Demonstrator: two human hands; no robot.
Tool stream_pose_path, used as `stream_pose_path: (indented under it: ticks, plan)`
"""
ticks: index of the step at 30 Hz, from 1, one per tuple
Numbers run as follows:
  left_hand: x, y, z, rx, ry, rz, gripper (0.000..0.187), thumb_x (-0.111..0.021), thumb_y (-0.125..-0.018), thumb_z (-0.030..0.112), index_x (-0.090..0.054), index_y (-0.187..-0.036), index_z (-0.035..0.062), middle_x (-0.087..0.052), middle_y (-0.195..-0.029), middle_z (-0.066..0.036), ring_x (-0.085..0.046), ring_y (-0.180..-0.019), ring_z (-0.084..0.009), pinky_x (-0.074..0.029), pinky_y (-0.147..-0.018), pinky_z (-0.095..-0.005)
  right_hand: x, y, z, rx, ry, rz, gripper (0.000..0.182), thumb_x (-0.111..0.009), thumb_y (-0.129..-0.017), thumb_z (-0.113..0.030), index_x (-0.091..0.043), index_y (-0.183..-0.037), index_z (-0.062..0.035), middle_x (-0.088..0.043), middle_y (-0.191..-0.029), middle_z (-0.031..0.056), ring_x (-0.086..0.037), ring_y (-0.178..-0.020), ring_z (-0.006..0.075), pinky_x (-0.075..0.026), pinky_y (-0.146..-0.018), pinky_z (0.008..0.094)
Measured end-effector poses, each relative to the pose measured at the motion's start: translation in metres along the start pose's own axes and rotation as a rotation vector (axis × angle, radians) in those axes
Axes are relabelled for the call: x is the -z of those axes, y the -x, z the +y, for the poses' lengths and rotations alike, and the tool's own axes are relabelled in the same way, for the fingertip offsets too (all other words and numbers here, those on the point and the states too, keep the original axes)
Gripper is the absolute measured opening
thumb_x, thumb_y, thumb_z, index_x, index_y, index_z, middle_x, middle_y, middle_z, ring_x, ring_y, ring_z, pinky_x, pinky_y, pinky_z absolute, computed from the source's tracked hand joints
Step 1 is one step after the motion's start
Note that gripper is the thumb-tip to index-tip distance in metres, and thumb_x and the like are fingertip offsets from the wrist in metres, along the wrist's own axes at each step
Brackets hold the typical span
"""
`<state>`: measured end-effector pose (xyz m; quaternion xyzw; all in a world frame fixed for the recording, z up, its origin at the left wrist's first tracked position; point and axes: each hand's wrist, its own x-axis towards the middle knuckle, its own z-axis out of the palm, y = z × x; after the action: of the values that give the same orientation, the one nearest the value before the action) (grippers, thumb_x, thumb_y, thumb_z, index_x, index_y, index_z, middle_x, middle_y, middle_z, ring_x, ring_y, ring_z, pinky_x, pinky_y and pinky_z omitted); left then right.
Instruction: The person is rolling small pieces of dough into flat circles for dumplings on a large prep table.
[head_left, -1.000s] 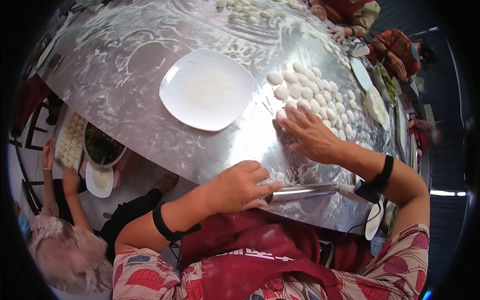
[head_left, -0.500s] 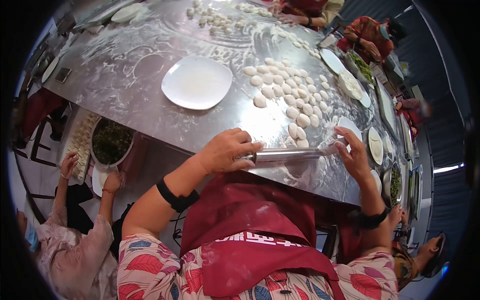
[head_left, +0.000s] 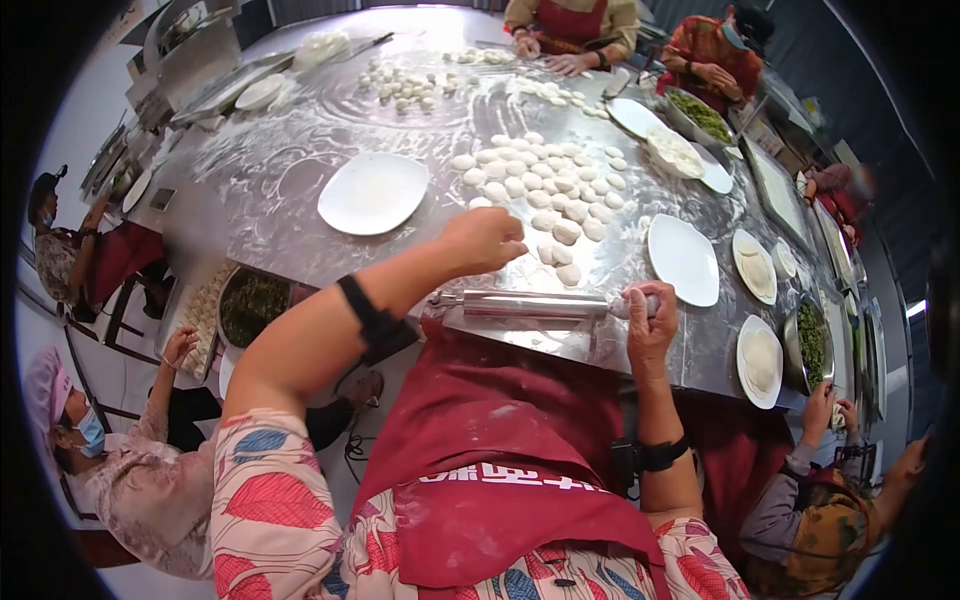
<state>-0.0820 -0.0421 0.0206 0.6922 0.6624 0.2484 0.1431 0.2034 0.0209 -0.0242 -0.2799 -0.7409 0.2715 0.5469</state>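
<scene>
Near edge: the rolling pin (head_left: 535,304) lies lengthwise along the near side of the floured surface (head_left: 300,225), close to the red apron (head_left: 520,400). A slackened grip could let it roll off, since the barrel is round and little metal seems to lie between it and the edge.
Pin's left handle: nobody holds it; with one end free, a push from the right alone could swing the barrel askew.
Right hand: this hand (head_left: 648,305) is closed around the pin's right handle, thumb on the upper side.
Left hand: this hand (head_left: 485,240) is raised beyond the pin, its fingers bent inward, near the dough. How tightly they close, and whether they pinch anything, I cannot tell. A low sweep could nudge dough aside, because the forearm crosses over the pin's left side.
Closest dough: a few small pieces (head_left: 568,273) sit just beyond the barrel; rolling the pin away from the body could flatten them, as they lie in its path.
Main dough group: many rounded pieces (head_left: 550,185) are clustered farther out, some touching; they might stick together where flour is thin.
Plates: one white plate (head_left: 372,193) is left of the cluster, another (head_left: 684,260) to its right.
Far side: a co-worker's hands (head_left: 571,65) rest at the surface, well apart from the pin.
</scene>
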Motion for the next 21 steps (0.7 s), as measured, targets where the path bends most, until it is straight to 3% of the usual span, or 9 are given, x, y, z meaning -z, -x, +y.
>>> stream_pose_path:
  ticks: [4,6,8,9,12,15,18,19,21]
  plan:
    - [-0.037,-0.057,0.029,0.089,-0.297,-0.08,0.038,-0.055,-0.085,0.041,-0.069,-0.092,0.0067,-0.064,-0.088,-0.015,-0.063,-0.086,-0.0314,-0.05,-0.074,-0.041,0.001,0.0,-0.012,-0.05,-0.027,-0.009,0.005,-0.058,-0.088,-0.004,-0.054,-0.087,-0.003,-0.057,-0.084,0.0082,-0.056,-0.073,0.0142,-0.046,-0.065,0.0273]
    - [-0.045,-0.074,0.041,0.197,-0.301,-0.195,0.043,-0.057,-0.079,0.05,-0.072,-0.09,0.0115,-0.067,-0.088,-0.012,-0.065,-0.087,-0.0295,-0.051,-0.071,-0.0418,0.009,0.003,-0.008,0.013,0.094,0.011,0.004,-0.057,-0.088,-0.002,-0.054,-0.087,-0.0033,-0.057,-0.084,0.0081,-0.055,-0.074,0.0131,-0.046,-0.062,0.0271]
    - [-0.077,-0.088,0.026,0.103,-0.322,-0.203,0.031,-0.064,-0.072,0.042,-0.07,-0.088,0.0159,-0.066,-0.086,-0.011,-0.064,-0.085,-0.028,-0.05,-0.07,-0.0431,0.003,0.005,0.004,0.077,0.092,0.017,0.005,-0.056,-0.087,0.001,-0.054,-0.088,-0.0034,-0.055,-0.085,0.0079,-0.053,-0.077,0.0139,-0.046,-0.061,0.0277]
    - [-0.093,-0.092,0.017,0.057,-0.261,-0.095,0.031,-0.07,-0.069,0.034,-0.071,-0.085,0.0085,-0.066,-0.089,-0.013,-0.063,-0.089,-0.0301,-0.05,-0.075,-0.041,0.002,0.008,-0.005,-0.139,-0.028,0.007,0.005,-0.056,-0.086,0.002,-0.055,-0.087,-0.003,-0.054,-0.088,0.0076,-0.053,-0.079,0.0158,-0.047,-0.065,0.0292]
    - [-0.115,-0.102,0.018,0.018,-0.37,-0.057,0.024,-0.07,-0.067,0.023,-0.072,-0.086,0.0078,-0.066,-0.096,-0.014,-0.061,-0.097,-0.0302,-0.047,-0.082,-0.0413,0.001,0.006,0.014,0.022,-0.023,-0.003,0.003,-0.055,-0.089,0.0,-0.053,-0.089,-0.0021,-0.053,-0.088,0.0076,-0.053,-0.08,0.0157,-0.047,-0.071,0.0294]
    - [-0.1,-0.089,0.032,-0.022,-0.408,-0.072,0.028,-0.069,-0.068,0.022,-0.071,-0.091,0.0069,-0.066,-0.095,-0.013,-0.061,-0.097,-0.0301,-0.046,-0.077,-0.045,-0.001,0.006,0.016,-0.009,-0.116,-0.013,0.004,-0.053,-0.092,-0.005,-0.05,-0.092,-0.0015,-0.054,-0.088,0.0088,-0.054,-0.08,0.0168,-0.047,-0.072,0.0295]
    - [-0.106,-0.08,0.023,-0.13,-0.377,-0.02,0.033,-0.069,-0.069,0.023,-0.059,-0.092,0.002,-0.063,-0.09,-0.016,-0.061,-0.084,-0.0326,-0.041,-0.075,-0.0485,-0.001,0.004,0.009,0.015,-0.095,-0.039,0.008,-0.05,-0.095,-0.009,-0.05,-0.093,-0.0012,-0.053,-0.088,0.0086,-0.054,-0.08,0.0176,-0.048,-0.072,0.0292]
    - [-0.102,-0.075,0.025,-0.148,-0.374,0.033,0.034,-0.07,-0.068,0.022,-0.06,-0.093,0.0006,-0.065,-0.09,-0.017,-0.065,-0.084,-0.0332,-0.045,-0.07,-0.0485,-0.001,0.005,0.009,0.011,-0.071,-0.033,0.009,-0.051,-0.095,-0.01,-0.05,-0.093,-0.0013,-0.053,-0.088,0.0086,-0.054,-0.08,0.0177,-0.049,-0.071,0.0288]
    - [-0.107,-0.079,0.024,-0.086,-0.15,0.256,0.028,-0.066,-0.07,0.015,-0.057,-0.091,0.0001,-0.063,-0.085,-0.019,-0.063,-0.082,-0.0382,-0.046,-0.07,-0.0489,-0.002,0.006,0.011,0.016,-0.067,-0.016,0.01,-0.051,-0.095,-0.011,-0.05,-0.093,-0.0013,-0.053,-0.088,0.0085,-0.054,-0.08,0.0176,-0.049,-0.07,0.0283]
